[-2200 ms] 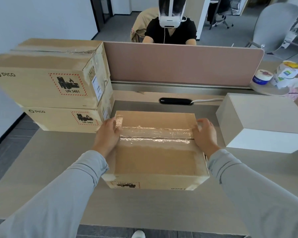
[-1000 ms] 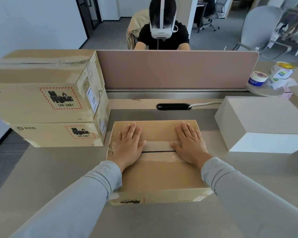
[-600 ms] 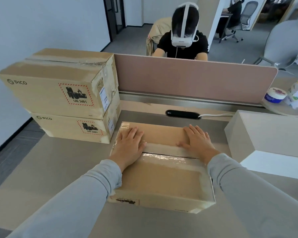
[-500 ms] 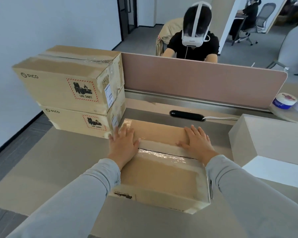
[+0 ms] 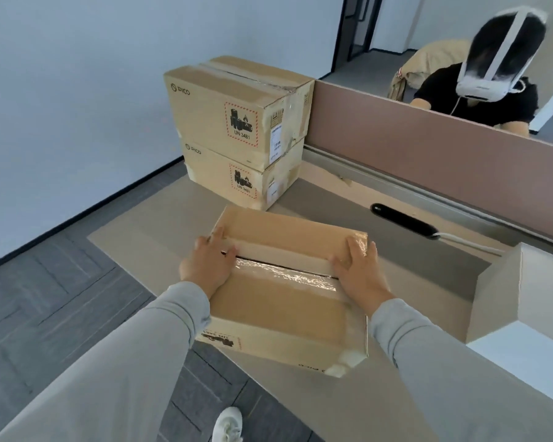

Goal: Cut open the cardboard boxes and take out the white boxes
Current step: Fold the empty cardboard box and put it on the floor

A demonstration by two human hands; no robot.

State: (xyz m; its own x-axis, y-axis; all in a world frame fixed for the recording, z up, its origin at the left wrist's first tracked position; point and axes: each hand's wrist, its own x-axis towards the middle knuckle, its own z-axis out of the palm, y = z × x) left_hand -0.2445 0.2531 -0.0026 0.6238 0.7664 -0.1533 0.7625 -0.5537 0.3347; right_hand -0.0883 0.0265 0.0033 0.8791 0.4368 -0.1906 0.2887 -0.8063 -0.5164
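Pressing down on the cut cardboard box (image 5: 284,304), both hands are lying at the ends of its top seam. The left hand (image 5: 206,263) is laying nearly straight fingers on the far flap with the thumb at the slit, and the right hand (image 5: 359,272) is spreading over the taped right end; neither is gripping anything. A dark gap is showing along the seam, so the cutting of this box looks done, but the flaps are not yet lifted and nothing white is showing inside. One white box (image 5: 521,298) is already sitting on the right, apart from the cut one, while two sealed cardboard boxes (image 5: 233,122) are waiting stacked at the far left, so most of the work seems to be remaining. The beige desk (image 5: 160,218) is carrying everything, with the cut box's near left corner appearing to hang over its edge above the grey floor (image 5: 61,298). A brown partition (image 5: 428,161) is closing the far side, a black cable port (image 5: 403,221) is lying before it, and another person (image 5: 479,100) wearing a headset is sitting beyond.
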